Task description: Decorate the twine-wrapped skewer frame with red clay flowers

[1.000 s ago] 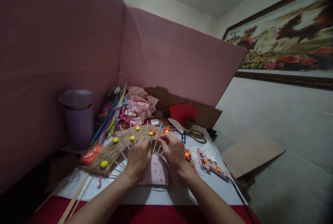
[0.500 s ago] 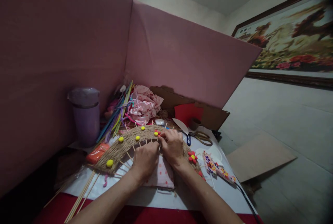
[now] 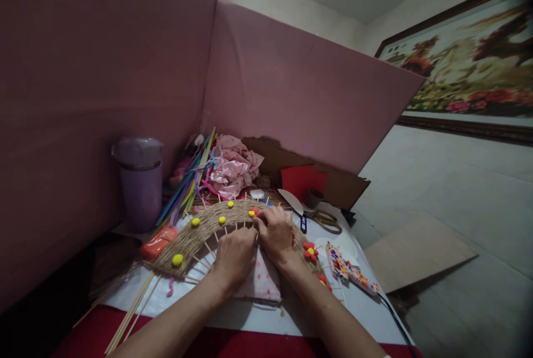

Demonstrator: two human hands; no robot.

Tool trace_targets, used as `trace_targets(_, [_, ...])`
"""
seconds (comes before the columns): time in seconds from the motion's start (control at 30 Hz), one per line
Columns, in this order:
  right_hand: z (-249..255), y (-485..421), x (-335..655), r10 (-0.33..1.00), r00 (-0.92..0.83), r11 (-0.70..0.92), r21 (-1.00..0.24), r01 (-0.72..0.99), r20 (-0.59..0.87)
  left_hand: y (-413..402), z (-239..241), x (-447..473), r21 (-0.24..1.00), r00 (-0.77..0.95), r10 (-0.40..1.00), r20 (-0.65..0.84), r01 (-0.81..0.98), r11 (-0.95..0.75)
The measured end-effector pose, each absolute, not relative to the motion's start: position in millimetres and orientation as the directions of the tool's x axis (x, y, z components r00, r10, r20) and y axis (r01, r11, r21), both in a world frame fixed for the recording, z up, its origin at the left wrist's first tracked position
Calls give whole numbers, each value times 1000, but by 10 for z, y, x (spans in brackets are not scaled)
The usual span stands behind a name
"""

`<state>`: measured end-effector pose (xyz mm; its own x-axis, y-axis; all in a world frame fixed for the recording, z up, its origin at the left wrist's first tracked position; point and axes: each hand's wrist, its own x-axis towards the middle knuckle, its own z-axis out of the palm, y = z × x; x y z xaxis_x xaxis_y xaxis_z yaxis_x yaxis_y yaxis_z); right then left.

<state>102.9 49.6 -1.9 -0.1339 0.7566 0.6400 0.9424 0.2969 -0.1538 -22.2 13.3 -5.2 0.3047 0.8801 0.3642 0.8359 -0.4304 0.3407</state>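
A curved band of woven twine (image 3: 208, 219), strung over thin wooden sticks, arches in front of me. Yellow clay dots (image 3: 195, 221) sit along its left half, and a red flower with a yellow centre (image 3: 310, 251) is on its right side. At the top of the arch, my right hand (image 3: 275, 231) has its fingers pinched against a partly formed red and yellow flower (image 3: 252, 212); whatever is between the fingertips is hidden. My left hand (image 3: 235, 253) is closed at the band's inner edge, beside the right fingertips. What it grips cannot be seen.
A purple lidded bin (image 3: 141, 194), coloured strips (image 3: 187, 180) and crumpled pink cloth (image 3: 233, 164) stand behind on the left. An orange clay pack (image 3: 159, 242) touches the band. Scissors (image 3: 327, 220) and a patterned glue gun (image 3: 352, 272) with a cord lie right.
Both hands stay at the same place on the band, with hardly any finger movement. The whole view has shifted slightly.
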Motion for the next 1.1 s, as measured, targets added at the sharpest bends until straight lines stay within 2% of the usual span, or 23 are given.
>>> trace_targets(0.57, [39, 388, 1092, 727, -204, 318, -59, 946, 655, 125, -18, -226, 342, 308, 901, 305, 848, -406])
trace_targets(0.93, [16, 255, 1131, 715, -400, 379, 163, 911, 573, 113, -31, -224, 345, 307, 892, 332, 840, -418])
trace_targets(1.1, [38, 267, 1135, 711, -389, 379, 147, 914, 586, 107, -20, -224, 343, 312, 899, 309, 845, -411])
